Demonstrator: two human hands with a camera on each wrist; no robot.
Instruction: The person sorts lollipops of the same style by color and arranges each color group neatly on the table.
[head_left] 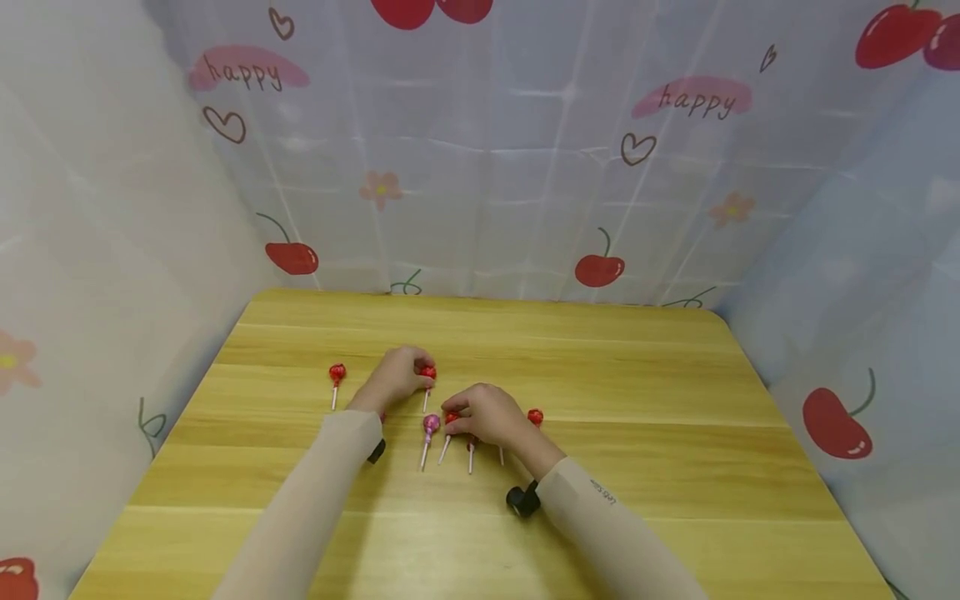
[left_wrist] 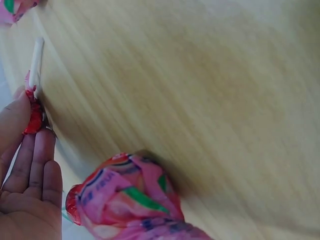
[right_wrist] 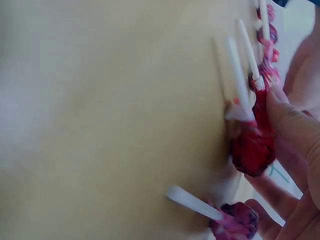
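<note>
My left hand pinches a red-wrapped lollipop by its head, the white stick pointing toward me. In the left wrist view, thumb and fingers lie on either side of that red wrapper. My right hand holds another red lollipop between thumb and fingers, close over the table. A pink lollipop lies between the hands. Beneath the right hand, a lollipop with a white stick is partly hidden. The right wrist view has a dark red lollipop in front of the thumb.
On the wooden table, a red lollipop lies at the left and another red one beyond the right wrist. A pink lollipop is near the left wrist camera. A printed curtain surrounds the table.
</note>
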